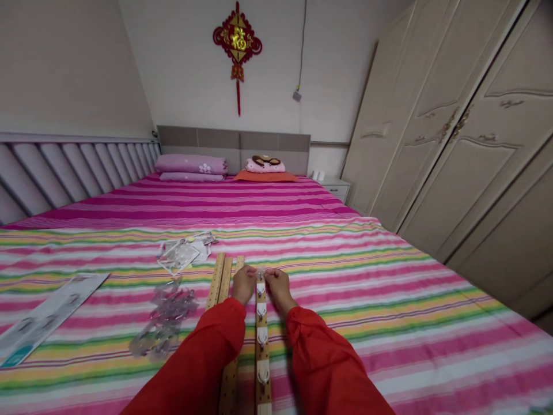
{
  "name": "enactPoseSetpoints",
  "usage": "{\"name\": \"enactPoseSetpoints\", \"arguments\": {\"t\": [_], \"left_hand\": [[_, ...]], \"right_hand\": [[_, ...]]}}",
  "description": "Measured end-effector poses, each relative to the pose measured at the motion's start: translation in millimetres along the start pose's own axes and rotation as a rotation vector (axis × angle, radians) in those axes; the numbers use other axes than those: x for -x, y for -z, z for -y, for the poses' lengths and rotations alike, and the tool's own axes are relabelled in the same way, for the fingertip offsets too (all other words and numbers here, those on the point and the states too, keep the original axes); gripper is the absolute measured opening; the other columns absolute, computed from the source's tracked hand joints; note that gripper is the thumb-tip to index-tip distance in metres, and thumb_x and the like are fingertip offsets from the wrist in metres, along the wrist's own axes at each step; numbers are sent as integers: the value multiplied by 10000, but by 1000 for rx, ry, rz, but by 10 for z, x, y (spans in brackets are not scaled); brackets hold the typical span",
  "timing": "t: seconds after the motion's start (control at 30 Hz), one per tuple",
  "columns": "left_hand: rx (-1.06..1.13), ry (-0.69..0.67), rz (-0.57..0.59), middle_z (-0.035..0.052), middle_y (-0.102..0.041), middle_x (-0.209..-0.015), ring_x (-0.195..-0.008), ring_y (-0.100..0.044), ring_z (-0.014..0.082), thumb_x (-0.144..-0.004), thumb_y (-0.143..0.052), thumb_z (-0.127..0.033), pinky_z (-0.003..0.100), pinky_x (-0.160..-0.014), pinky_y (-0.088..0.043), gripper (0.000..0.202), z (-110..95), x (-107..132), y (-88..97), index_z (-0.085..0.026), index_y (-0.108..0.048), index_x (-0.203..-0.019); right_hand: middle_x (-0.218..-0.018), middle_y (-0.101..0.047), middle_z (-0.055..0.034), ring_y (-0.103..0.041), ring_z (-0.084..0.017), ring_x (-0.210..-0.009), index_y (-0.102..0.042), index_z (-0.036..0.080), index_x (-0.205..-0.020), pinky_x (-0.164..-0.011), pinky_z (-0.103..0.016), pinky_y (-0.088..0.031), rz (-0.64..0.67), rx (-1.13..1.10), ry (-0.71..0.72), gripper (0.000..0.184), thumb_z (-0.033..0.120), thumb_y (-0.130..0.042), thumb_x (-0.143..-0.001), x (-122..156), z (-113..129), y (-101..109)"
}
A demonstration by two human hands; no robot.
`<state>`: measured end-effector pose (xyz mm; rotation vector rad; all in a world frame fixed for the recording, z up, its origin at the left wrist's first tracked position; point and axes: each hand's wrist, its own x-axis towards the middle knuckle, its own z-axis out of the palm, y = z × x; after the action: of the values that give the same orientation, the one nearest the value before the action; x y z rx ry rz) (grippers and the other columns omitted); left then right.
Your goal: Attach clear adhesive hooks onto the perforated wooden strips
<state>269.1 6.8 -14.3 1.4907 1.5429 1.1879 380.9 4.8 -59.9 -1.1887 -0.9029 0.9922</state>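
A wooden rail with several white hooks (pixel 261 337) lies lengthwise on the striped bed cover (pixel 389 300) between my red-sleeved arms. My left hand (pixel 243 283) and my right hand (pixel 277 285) meet at the rail's far end. Both have their fingers curled and pinched together over the top hook (pixel 260 277). What the fingertips grip is too small to name. Two more bare wooden slats (pixel 221 282) lie just left of my left hand.
Clear plastic wrapping (pixel 166 320) and an opened clear packet (pixel 181 253) lie left of the slats. A long printed card (pixel 45 317) lies at the far left. Pillows (pixel 192 166) lie at the headboard; a wardrobe (pixel 475 144) stands right.
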Motion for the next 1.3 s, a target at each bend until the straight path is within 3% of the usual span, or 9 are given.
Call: {"name": "enactPoseSetpoints", "arguments": {"t": [0.23, 0.47, 0.63, 0.73, 0.9, 1.3], "left_hand": [[-94, -36, 17, 17, -652, -635, -623, -596, 139, -661, -567, -47, 243, -638, -445, 145, 74, -18, -49, -149, -662, -700], [-176, -118, 65, 67, -702, -775, -747, -624, 159, -687, -541, -32, 266, -771, -451, 223, 114, -11, -58, -134, -713, -785], [-212, -180, 121, 79, -709, -816, -800, -619, 175, -721, -526, -58, 274, -802, -437, 236, 106, 9, -48, -146, -729, -804], [-227, -218, 172, 67, -692, -735, -734, -600, 174, -736, -533, -87, 277, -762, -431, 211, 106, 19, -40, -153, -733, -749], [-233, -242, 198, 47, -650, -642, -673, -576, 174, -732, -537, -81, 282, -727, -418, 223, 108, 25, -45, -168, -742, -739], [-165, -141, 228, 69, -679, -624, -687, -617, 208, -689, -592, -107, 290, -711, -427, 170, 88, 36, -53, -176, -740, -642]], "right_hand": [[-567, -657, 11, -590, -169, -564, -627, 199, -601, -535, -251, -447, -50, 26, -18, 79, 231, -576, -551, -26, -47, -7], [-572, -655, 13, -592, -164, -568, -639, 190, -621, -548, -247, -461, -52, 88, -7, 80, 231, -585, -579, -30, -97, 6], [-585, -655, 20, -593, -170, -564, -696, 178, -830, -557, -263, -475, -59, 165, 16, 252, 239, -593, -608, -30, -131, 5], [-727, -713, -6, -638, -195, -711, -713, 204, -930, -681, -299, -501, -43, 219, 62, 305, 245, -594, -652, -13, -122, 8], [-898, -737, -58, -640, -242, -923, -761, 226, -843, -879, -353, -451, 20, 321, 129, 239, 180, -577, -695, 30, -50, 33], [-763, -751, -38, -659, -249, -784, -777, 250, -769, -775, -345, -473, 124, 354, 117, 275, 128, -536, -717, 57, 5, 5]]}}
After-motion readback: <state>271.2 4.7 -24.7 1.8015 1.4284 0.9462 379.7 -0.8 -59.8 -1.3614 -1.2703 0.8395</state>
